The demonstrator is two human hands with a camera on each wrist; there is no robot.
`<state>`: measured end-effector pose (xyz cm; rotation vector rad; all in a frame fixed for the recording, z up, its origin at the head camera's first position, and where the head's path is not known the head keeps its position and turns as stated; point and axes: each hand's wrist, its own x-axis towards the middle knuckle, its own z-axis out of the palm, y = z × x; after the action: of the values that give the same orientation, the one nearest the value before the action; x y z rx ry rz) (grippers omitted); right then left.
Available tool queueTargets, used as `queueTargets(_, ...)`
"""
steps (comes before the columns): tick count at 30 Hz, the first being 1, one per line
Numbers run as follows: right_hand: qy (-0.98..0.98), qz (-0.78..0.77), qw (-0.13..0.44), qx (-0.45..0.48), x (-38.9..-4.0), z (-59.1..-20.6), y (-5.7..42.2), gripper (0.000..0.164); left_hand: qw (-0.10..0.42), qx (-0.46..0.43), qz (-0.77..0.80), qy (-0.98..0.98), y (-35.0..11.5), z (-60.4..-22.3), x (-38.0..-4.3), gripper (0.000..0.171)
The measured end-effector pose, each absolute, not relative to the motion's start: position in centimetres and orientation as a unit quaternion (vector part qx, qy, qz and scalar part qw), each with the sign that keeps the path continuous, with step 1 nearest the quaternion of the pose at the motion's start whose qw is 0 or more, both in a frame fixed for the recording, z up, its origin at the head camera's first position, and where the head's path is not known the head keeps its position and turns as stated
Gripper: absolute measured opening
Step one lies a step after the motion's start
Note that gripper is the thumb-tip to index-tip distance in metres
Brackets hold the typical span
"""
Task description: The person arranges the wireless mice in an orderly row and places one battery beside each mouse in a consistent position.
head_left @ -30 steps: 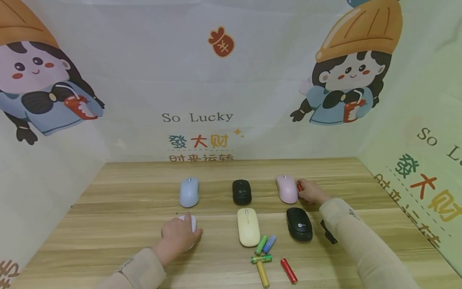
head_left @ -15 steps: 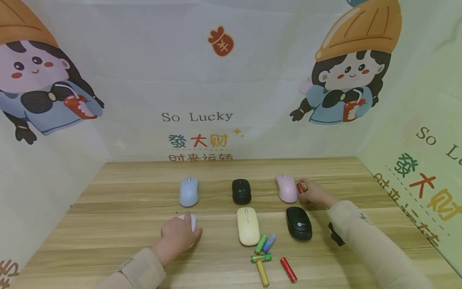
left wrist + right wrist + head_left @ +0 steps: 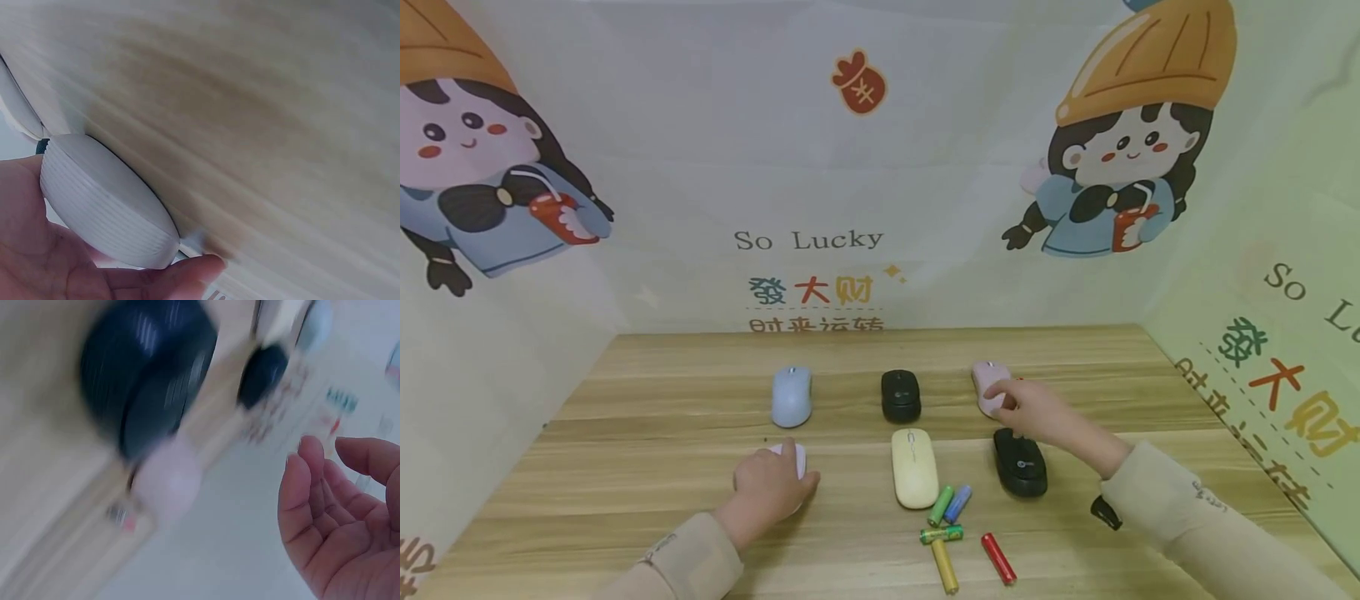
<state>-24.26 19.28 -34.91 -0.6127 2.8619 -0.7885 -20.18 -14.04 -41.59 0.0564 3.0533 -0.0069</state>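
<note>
The left hand (image 3: 767, 485) has its grip round a white mouse (image 3: 103, 200), a finger laid over the top and the thumb along one side; that mouse sits left of the yellow mouse (image 3: 915, 468). The right hand (image 3: 1037, 410) has an empty grip, thumb and fingertips apart with a gap between, raised off the surface (image 3: 647, 433) behind and right of the yellow mouse.

That right hand would worry me most. It hangs by the pink mouse (image 3: 987, 385) and the big black mouse (image 3: 1021, 467), so a low sweep could knock either askew. What looks like a red battery (image 3: 122, 517) lies beside the pink mouse, mostly screened by the hand, and a brush might send it rolling. A careless drag by the left could skid the white mouse.

Farther out, a green battery (image 3: 941, 505) and a blue battery (image 3: 958, 504) lie loose just right of the yellow mouse's near end; being round, they'd probably roll if bumped.
</note>
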Motion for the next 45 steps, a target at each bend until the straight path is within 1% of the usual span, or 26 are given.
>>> queueTargets(5, 0.926, -0.261, 0.09, -0.259, -21.4, -37.2, 17.1, 0.016, 0.045, 0.018, -0.004, 0.999, -14.0, -41.5, -20.2, 0.067)
queueTargets(8, 0.919, -0.244, 0.111, -0.287, -20.4, -38.8, 16.3, 0.01, 0.043, 0.02, -0.002, 0.999, -13.9, -41.5, -20.2, 0.067)
queueTargets(10, 0.919, -0.234, 0.126, -0.29, -20.0, -39.5, 15.9, 0.007, 0.043, 0.019, -0.001, 0.999, -13.9, -41.4, -20.2, 0.067)
queueTargets(12, 0.921, -0.231, 0.139, -0.282, -19.7, -40.0, 15.6, 0.006, 0.044, 0.018, 0.0, 0.999, -13.9, -41.5, -20.2, 0.067)
queueTargets(16, 0.924, -0.228, 0.145, -0.27, -19.4, -40.5, 15.2, 0.006, 0.045, 0.018, -0.001, 0.999, -13.9, -41.5, -20.2, 0.067)
queueTargets(23, 0.917, -0.245, 0.137, -0.283, -19.4, -41.1, 15.1, 0.009, 0.043, 0.022, -0.008, 0.999, -14.0, -41.5, -20.2, 0.068)
queueTargets(31, 0.932, -0.227, 0.126, -0.251, -19.3, -41.5, 14.9, 0.014, 0.055, 0.015, -0.007, 0.998, -13.9, -41.6, -20.3, 0.069)
queueTargets(41, 0.942, -0.242, 0.151, -0.178, -19.3, -41.8, 14.2, 0.008, 0.055, 0.015, 0.0, 0.998, -14.0, -41.8, -20.3, 0.069)
queueTargets(45, 0.944, -0.246, 0.155, -0.156, -19.3, -41.7, 14.1, 0.011, 0.051, 0.016, 0.007, 0.999, -14.1, -41.8, -20.3, 0.068)
